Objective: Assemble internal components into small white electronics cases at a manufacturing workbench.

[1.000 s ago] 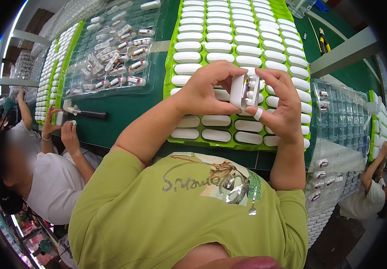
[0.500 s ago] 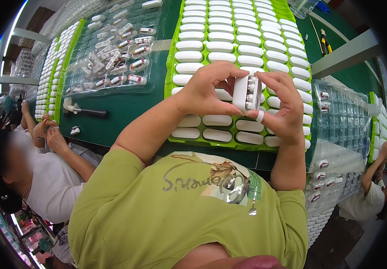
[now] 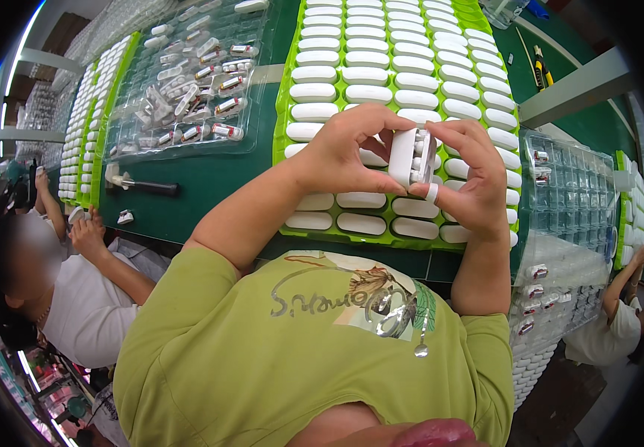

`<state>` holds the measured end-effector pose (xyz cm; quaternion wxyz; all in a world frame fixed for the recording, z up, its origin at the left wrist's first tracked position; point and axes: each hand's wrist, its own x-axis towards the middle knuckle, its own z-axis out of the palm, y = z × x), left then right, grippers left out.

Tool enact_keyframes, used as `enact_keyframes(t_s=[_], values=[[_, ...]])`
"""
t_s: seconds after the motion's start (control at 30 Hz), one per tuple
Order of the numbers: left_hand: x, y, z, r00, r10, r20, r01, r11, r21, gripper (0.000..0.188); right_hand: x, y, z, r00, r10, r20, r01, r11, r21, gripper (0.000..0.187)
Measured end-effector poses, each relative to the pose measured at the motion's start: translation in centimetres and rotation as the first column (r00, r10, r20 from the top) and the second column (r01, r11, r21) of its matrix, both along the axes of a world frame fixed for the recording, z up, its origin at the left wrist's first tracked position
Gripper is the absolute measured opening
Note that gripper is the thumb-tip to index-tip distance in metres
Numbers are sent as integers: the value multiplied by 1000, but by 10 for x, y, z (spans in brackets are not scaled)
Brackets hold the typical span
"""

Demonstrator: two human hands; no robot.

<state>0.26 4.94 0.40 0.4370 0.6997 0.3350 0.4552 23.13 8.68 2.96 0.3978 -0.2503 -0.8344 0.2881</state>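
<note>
A white oblong case (image 3: 401, 158) is held up between my two hands above the tray. Its see-through side is turned to the right, and small white parts show inside. My left hand (image 3: 348, 153) grips the white shell with thumb and fingers from the left. From the other side, my right hand (image 3: 477, 164) pinches the see-through part; a white band wraps its thumb. Below lies a lime-green tray (image 3: 282, 108) with rows of similar white oblong cases, partly hidden by my hands and forearms.
Left of my tray, a clear blister tray (image 3: 124, 119) holds loose small parts. A black-handled tool (image 3: 156, 188) lies nearby. To the right are a grey post (image 3: 579, 89), yellow-black cutters (image 3: 542, 68) and another clear tray (image 3: 568, 201). A co-worker (image 3: 83, 313) sits at left, another (image 3: 609, 328) at right.
The case in my hands has tilted slightly, while both hands keep nearly the same place and grip. The left co-worker's hands have shifted, and a white piece now shows there.
</note>
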Motion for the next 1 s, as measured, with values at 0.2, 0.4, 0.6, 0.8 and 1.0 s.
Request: enact_keyframes(t_s=[0.2, 0.4, 0.6, 0.8, 1.0], values=[[-2, -3, -1, 1000, -25, 6, 25, 999, -25, 71, 0, -2, 3, 999, 32, -19, -32, 998, -47, 59], [-2, -1, -1, 999, 4, 44, -2, 999, -47, 65, -2, -3, 0, 1000, 10, -2, -11, 998, -67, 58], [3, -4, 0, 999, -6, 47, 8, 999, -41, 64, -1, 0, -2, 998, 66, -11, -67, 993, -96, 61], [5, -1, 4, 992, 26, 123, -4, 984, -176, 62, -6, -6, -1, 996, -39, -78, 26, 986, -163, 61], [0, -3, 2, 999, 31, 21, -28, 992, -122, 62, -5, -5, 1, 1000, 14, 14, -14, 999, -52, 59]])
